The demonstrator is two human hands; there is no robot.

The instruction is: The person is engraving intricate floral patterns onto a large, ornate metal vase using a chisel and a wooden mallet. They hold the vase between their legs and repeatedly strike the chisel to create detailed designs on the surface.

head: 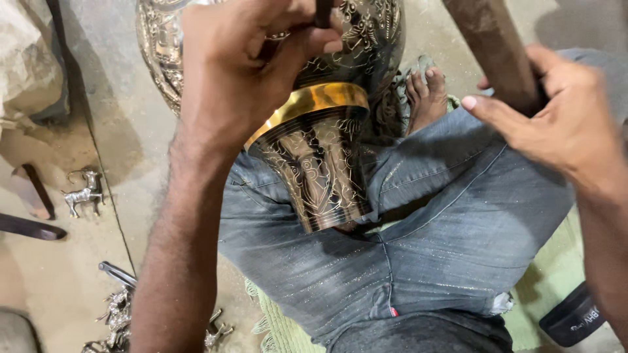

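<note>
Hands busy: our left hand (242,72) pinches a dark tool (322,13) against the engraved vase (320,163); our right hand (562,124) grips a wooden mallet (494,46).

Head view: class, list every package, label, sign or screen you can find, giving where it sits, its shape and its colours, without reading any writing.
Black object with label: bottom right corner, on the floor beside the green mat; dark, rounded, with pale lettering on its side.
Small red tag: on a seam of the grey jeans; tiny, red.
No signs or screens.
</note>
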